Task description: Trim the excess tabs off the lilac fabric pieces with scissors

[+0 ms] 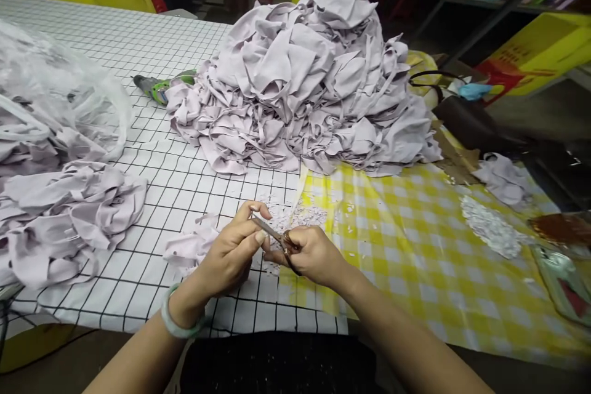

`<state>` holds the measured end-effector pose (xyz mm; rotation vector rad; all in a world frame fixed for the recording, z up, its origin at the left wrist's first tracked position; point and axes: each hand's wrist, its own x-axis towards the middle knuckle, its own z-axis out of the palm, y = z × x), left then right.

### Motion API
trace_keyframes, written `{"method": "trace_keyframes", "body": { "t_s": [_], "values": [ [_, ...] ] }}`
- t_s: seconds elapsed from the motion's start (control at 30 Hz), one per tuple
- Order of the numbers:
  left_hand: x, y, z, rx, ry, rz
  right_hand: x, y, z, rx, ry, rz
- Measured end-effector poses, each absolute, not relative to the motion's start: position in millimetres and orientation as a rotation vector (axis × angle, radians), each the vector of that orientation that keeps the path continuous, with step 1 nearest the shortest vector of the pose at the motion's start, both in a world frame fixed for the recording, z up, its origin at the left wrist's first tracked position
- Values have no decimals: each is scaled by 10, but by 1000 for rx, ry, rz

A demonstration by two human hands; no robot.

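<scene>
My right hand [318, 255] is closed around the handles of a pair of small scissors [271, 231], whose blades point up and left. The blade tips reach the thumb and forefinger of my left hand [237, 249], which are curled in a pinch. A crumpled pale lilac fabric piece [191, 246] shows behind my left hand and runs in under its fingers; the pinched part is hidden. A pale green bangle [173, 319] circles my left wrist. Small fabric snippets [305, 215] are scattered on the table just beyond both hands.
A large heap of lilac fabric pieces [295, 86] rises at the back. More pieces [69, 215] lie at left beside a clear plastic bag [83, 92]. A green-and-grey tool [159, 87] sits by the heap. At right are a snippet pile [492, 226] and a phone [563, 283].
</scene>
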<state>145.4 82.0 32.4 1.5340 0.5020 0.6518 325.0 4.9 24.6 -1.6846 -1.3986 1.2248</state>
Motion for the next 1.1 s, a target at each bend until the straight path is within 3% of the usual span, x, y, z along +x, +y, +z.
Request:
{"method": "trace_keyframes", "body": {
  "t_s": [0.17,0.37,0.57,0.7,0.8,0.9,1.0,1.1],
  "values": [
    [1303,804,502,1480,504,633,3492,-6,149,-1731,-1043,1178],
    [298,899,907,1370,680,1007,3357,212,243,-1576,-1388,1158],
    [-330,889,666,1347,969,1046,2544,875,98,-1344,-1599,1118],
    [-477,873,604,1472,1434,1039,2233,1204,-82,-1370,-1723,1101],
    [-324,770,627,1717,1791,1298,2247,1252,-27,-1419,-1640,1081],
    [85,580,591,1762,1432,1251,2289,1174,215,-1386,-1554,1120],
    [483,465,511,1440,1065,1034,2215,987,484,-1258,-1464,1126],
    [624,494,462,1058,959,1112,2038,697,573,-1168,-1532,994]
  ]
}}
